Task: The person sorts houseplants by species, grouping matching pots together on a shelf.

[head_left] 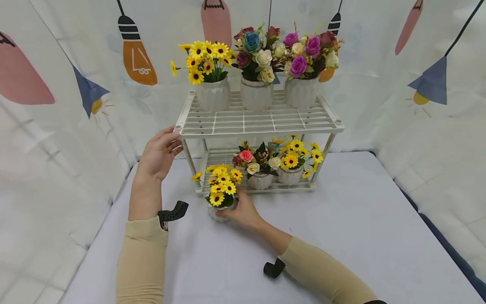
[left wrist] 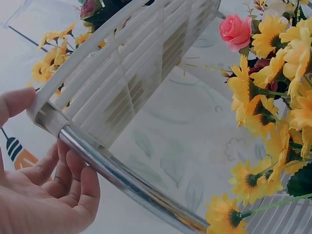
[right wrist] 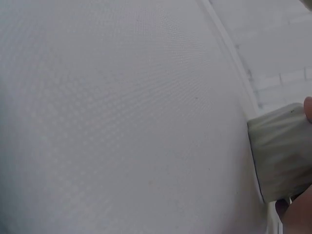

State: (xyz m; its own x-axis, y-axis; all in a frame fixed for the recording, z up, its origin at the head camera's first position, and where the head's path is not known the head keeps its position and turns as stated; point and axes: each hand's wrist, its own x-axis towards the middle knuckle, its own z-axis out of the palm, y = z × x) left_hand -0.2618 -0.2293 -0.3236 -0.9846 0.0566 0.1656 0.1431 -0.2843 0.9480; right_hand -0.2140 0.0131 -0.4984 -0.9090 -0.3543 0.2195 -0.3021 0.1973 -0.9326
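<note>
My left hand grips the left front corner of a white two-tier rack. In the left wrist view its thumb lies on the upper shelf's corner, and the curled fingers are under it at the metal post. Below and to the right, my right hand holds a small whitish pot of yellow daisy-like flowers from its right side. This pot is at the lower shelf's left front edge. The right wrist view shows the ribbed pot beside the white cloth, with only bits of the fingers visible.
On the lower shelf stand a pot of mixed roses and another pot of yellow flowers. Three larger flower pots, one of them with yellow flowers, line the top shelf. White cloth covers the table; printed fabric hangs behind.
</note>
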